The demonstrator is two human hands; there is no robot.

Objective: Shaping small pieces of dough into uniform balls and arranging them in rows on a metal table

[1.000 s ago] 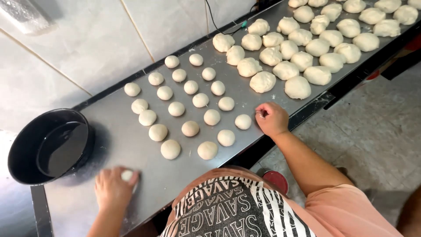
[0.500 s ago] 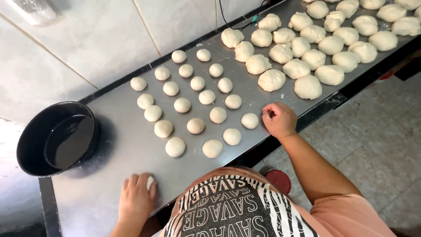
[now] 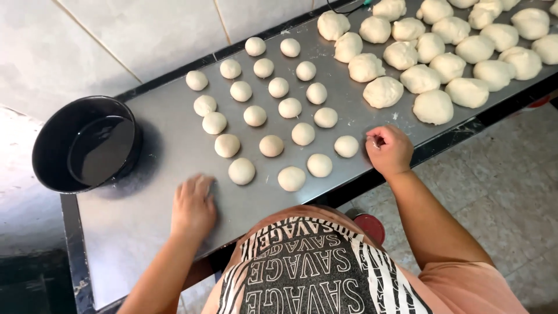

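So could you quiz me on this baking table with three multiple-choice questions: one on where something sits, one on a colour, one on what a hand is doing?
1. Where is the round pan?
A. At the table's left end
B. Among the big dough pieces
C. On the floor

2. What colour is the pan?
A. White
B. Black
C. Red

3. How is the left hand?
A. Raised in the air
B. Inside the pan
C. Palm down on the metal table

Answers: 1 A, it stands left of the small dough balls. 2 B, wall and inside look black. 3 C, its fingers lie flat on the tabletop.
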